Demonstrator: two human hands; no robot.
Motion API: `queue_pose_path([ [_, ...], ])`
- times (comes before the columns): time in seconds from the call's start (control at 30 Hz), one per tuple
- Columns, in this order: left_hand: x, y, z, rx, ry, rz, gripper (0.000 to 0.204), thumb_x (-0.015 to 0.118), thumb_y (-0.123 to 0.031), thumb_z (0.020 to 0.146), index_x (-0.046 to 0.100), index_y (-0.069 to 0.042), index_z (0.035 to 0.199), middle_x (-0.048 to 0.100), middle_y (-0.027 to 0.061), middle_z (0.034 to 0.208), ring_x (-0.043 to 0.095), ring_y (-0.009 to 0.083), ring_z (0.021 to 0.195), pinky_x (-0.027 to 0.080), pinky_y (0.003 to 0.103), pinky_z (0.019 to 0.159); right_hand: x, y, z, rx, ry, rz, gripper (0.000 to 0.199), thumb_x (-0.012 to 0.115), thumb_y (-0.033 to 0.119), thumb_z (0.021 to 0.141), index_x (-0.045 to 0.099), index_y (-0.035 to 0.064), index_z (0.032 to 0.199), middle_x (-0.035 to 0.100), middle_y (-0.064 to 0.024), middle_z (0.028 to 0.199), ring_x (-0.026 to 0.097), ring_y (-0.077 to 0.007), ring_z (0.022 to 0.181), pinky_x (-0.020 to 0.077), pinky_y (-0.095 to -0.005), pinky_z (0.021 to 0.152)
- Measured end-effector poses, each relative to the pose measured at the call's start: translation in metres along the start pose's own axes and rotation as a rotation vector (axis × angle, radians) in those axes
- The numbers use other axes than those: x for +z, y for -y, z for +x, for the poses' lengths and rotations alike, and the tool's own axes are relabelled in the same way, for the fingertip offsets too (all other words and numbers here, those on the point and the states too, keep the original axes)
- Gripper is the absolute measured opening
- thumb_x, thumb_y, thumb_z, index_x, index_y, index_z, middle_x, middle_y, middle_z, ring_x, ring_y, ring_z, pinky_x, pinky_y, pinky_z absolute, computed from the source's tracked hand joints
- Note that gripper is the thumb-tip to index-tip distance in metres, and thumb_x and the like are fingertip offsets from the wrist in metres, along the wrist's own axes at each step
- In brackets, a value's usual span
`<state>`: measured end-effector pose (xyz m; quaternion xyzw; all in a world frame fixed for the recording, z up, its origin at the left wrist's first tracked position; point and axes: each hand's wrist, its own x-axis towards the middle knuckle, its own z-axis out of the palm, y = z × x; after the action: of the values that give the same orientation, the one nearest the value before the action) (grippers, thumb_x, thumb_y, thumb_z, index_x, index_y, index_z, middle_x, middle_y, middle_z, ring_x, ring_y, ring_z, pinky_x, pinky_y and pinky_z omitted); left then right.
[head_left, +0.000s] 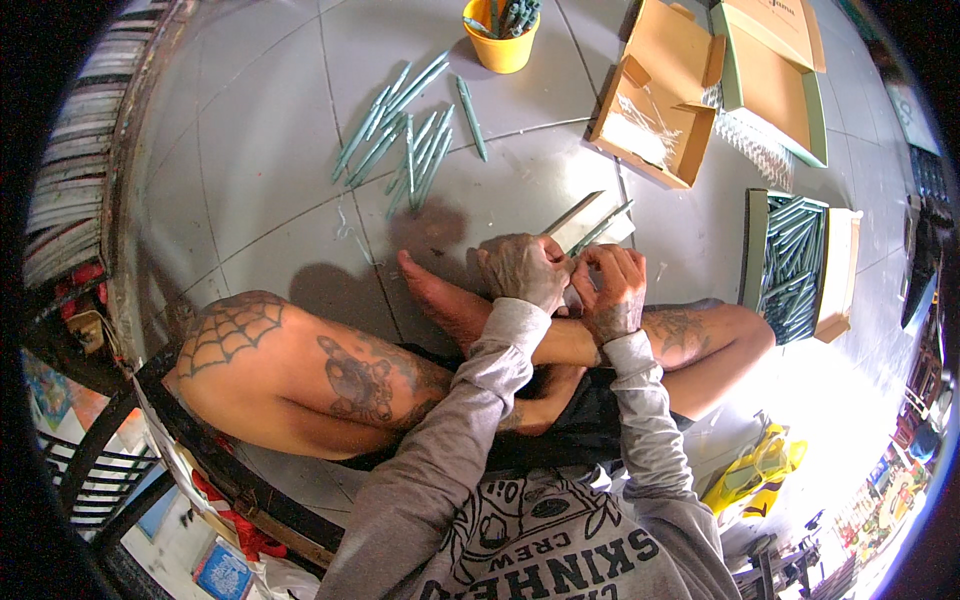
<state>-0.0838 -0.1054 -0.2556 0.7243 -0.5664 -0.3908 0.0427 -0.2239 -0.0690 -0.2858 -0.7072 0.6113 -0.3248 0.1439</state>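
My left hand and my right hand meet in front of my crossed legs, fingertips nearly touching. A slim teal pen sticks up and away from between them. My right fingers are closed around its lower end. My left fingers are pinched beside it, and what they hold is hidden. Just beyond the fingers lies a small pale, oblong block or box, partly behind the pen. Farther off, loose teal pens lie in bunches on the floor, with a single pen apart from them.
A yellow cup holding dark pens stands at the back. To its right are an open cardboard box with clear scraps and another open box. A box packed with pens sits at right. A yellow bag lies lower right.
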Motion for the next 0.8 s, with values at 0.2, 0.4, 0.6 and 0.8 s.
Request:
queue_pose_path([
  [0.2, 0.001, 0.001, 0.0, 0.012, -0.035, 0.016, 0.022, 0.075, -0.04, 0.072, 0.074, -0.018, 0.074, 0.071, 0.0059, 0.071, 0.067, 0.0262, 0.074, 0.039, 0.046, 0.085, 0.0, 0.0, 0.002, 0.01, -0.022, 0.029, 0.013, 0.071, 0.007, 0.071, 0.063, 0.0067, 0.081, 0.066, -0.0068, 0.08, 0.062, -0.0274, 0.076, 0.0457, -0.0393, 0.077],
  [0.4, 0.0, 0.0, 0.001, 0.016, -0.025, 0.053, 0.043, 0.069, -0.062, 0.072, 0.075, -0.02, 0.074, 0.072, 0.0055, 0.076, 0.068, 0.0298, 0.078, 0.044, 0.047, 0.082, 0.002, -0.005, -0.001, 0.006, -0.044, 0.006, 0.013, 0.071, 0.006, 0.071, 0.062, 0.0064, 0.081, 0.064, -0.0066, 0.078, 0.062, -0.0277, 0.073, 0.0458, -0.0391, 0.076],
  [0.6, 0.003, 0.004, 0.001, 0.026, -0.045, 0.027, 0.032, 0.072, -0.05, 0.073, 0.075, -0.019, 0.075, 0.072, 0.0054, 0.074, 0.068, 0.0276, 0.077, 0.041, 0.05, 0.088, -0.001, 0.002, 0.003, 0.009, -0.047, 0.028, 0.013, 0.071, 0.006, 0.072, 0.061, 0.0061, 0.08, 0.064, -0.0061, 0.077, 0.061, -0.0269, 0.073, 0.0456, -0.0389, 0.075],
  [0.8, 0.011, 0.008, 0.003, 0.022, -0.046, -0.02, 0.029, 0.074, -0.046, 0.072, 0.074, -0.017, 0.076, 0.071, 0.0049, 0.071, 0.067, 0.0257, 0.075, 0.038, 0.051, 0.092, -0.002, 0.002, 0.003, -0.015, -0.056, 0.023, 0.015, 0.071, 0.008, 0.072, 0.061, 0.0058, 0.082, 0.063, -0.0056, 0.079, 0.061, -0.0267, 0.074, 0.0447, -0.0392, 0.074],
])
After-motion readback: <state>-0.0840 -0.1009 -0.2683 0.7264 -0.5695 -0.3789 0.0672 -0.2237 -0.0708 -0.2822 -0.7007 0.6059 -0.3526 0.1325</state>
